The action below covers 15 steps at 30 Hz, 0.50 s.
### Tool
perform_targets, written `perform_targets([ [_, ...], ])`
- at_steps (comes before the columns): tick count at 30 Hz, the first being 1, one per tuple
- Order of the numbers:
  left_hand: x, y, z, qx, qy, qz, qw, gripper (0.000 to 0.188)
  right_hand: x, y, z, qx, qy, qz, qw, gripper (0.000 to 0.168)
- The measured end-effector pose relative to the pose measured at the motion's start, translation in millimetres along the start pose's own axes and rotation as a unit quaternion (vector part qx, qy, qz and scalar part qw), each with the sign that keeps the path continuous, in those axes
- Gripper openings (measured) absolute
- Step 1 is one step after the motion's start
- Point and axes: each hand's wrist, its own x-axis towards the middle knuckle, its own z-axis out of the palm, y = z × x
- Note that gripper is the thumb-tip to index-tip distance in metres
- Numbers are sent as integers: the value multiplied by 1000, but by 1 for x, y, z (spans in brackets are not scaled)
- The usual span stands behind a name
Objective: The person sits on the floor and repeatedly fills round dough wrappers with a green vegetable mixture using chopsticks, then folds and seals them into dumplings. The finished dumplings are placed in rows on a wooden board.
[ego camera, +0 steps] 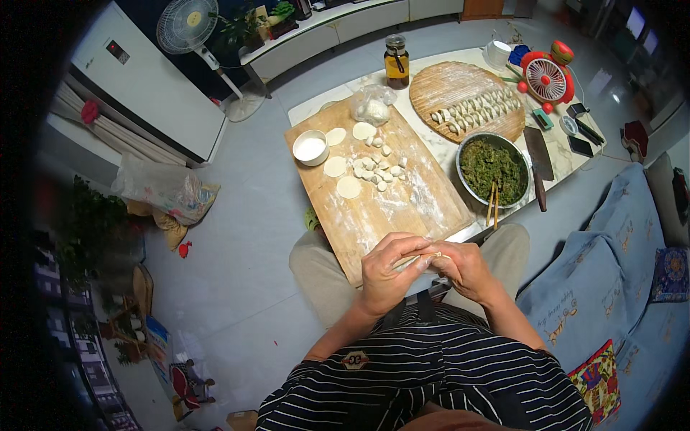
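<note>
A dumpling (439, 255), its dough partly hidden by fingers, is held between my left hand (391, 269) and my right hand (470, 271), close to my body over the near edge of a floured wooden board (426, 186). Several rolled wrappers (349, 187) and small dough pieces (381, 166) lie on the board beside a white bowl of flour (311, 148). Dough in a plastic bag (375, 109) rests at the board's far edge. Right of the board, a metal bowl of green filling (493, 169) has wooden chopsticks (491, 204) in it. Rows of folded dumplings (474, 114) sit on a round woven tray (450, 81).
A cleaver (539, 156) lies right of the filling bowl, its handle past the marble table's (323, 108) edge. A glass jar of amber liquid (397, 64) and a small red fan (545, 80) stand farther back. A blue-covered sofa (582, 275) is at the right.
</note>
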Motion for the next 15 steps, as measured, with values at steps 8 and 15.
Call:
perform_targets([
  [8,-6,5,16,-157,2,-169,973,28,-8,1,9,74,39,52,995,24],
  [15,-7,2,8,-153,-64,-77,983,57,-11,8,15,97,79,32,992,35],
])
